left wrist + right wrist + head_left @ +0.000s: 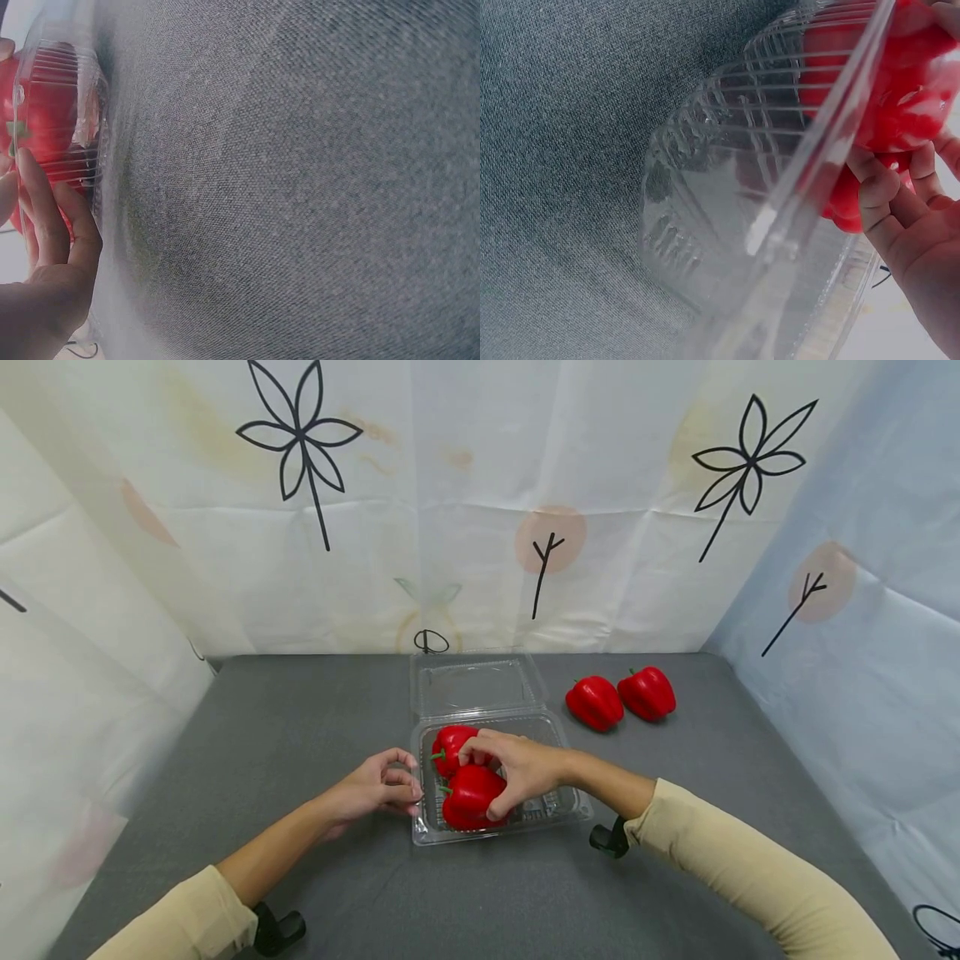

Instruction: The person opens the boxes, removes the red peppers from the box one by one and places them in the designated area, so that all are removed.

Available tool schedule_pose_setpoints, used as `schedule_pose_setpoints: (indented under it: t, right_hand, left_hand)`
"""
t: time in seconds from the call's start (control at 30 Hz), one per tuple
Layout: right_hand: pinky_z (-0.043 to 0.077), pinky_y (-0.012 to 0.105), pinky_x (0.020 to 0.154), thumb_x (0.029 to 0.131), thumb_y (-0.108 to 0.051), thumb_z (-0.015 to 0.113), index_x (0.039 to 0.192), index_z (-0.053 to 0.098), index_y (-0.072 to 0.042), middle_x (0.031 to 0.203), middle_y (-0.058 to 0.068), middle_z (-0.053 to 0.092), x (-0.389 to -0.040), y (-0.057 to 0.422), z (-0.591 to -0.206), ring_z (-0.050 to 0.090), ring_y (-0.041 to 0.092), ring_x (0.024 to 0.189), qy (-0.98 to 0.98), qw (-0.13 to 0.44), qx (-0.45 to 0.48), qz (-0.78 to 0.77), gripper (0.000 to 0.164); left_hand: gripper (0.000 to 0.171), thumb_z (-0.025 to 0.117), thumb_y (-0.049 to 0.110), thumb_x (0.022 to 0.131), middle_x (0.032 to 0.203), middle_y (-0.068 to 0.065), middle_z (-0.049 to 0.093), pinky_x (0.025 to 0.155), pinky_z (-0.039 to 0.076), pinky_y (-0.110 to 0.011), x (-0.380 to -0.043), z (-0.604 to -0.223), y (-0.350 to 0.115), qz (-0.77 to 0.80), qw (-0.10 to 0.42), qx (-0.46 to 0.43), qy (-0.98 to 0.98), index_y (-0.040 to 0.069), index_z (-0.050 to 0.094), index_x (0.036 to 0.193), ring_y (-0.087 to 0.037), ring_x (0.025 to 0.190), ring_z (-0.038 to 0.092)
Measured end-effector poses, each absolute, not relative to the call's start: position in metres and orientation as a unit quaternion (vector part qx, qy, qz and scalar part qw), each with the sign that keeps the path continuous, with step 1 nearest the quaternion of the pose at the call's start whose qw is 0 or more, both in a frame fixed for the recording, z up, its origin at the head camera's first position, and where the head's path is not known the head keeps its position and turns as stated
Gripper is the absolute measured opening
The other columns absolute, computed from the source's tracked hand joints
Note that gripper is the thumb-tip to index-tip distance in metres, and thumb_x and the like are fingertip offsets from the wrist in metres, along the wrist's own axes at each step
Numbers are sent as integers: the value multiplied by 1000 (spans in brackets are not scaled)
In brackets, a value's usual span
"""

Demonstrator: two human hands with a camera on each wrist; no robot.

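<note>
A clear plastic clamshell container (551, 727) lies with its lid (476, 685) folded back. Inside its left half are two red bell peppers, a rear one (448, 747) and a front one (472, 795). My right hand (525, 768) grips the front pepper from above, thumb on the near side and fingers on the far side. In the right wrist view those fingers curl against the pepper (907, 97) above the container's wall. My left hand (378, 785) pinches the container's left rim; the left wrist view has its fingers (45, 217) along the outer wall.
Two more red bell peppers, one (595, 703) beside the other (647, 693), lie to the right of the lid. A grey cloth (300, 710) covers the table. Pale patterned curtains (480, 460) hang behind it and at both sides.
</note>
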State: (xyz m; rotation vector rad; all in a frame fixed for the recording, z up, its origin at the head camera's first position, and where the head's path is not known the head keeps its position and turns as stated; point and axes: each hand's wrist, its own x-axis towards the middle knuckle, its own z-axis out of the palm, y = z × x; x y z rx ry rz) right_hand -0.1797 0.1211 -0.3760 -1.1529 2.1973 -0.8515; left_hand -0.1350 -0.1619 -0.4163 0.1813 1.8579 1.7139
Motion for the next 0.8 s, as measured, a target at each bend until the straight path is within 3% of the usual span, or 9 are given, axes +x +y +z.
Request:
schedule_pose_setpoints:
  t: [0.47, 0.8]
  right_hand:
    - [52, 39, 92, 76, -18, 74, 132, 51, -11, 123, 1, 53, -177, 129, -374, 52, 20, 114, 783, 275, -423, -364, 61]
    - [53, 33, 86, 80, -19, 72, 137, 56, -12, 118, 1, 58, -175, 137, -360, 60, 23, 111, 794, 257, -429, -346, 59]
  left_hand:
    - [40, 68, 10, 94, 91, -10, 70, 85, 57, -38, -135, -415, -162, 639, 299, 66, 706, 1, 40, 121, -24, 79, 70]
    - [42, 69, 11, 93, 92, -10, 70, 85, 57, -39, -136, -414, -160, 638, 302, 57, 706, 0, 40, 122, -23, 78, 69]
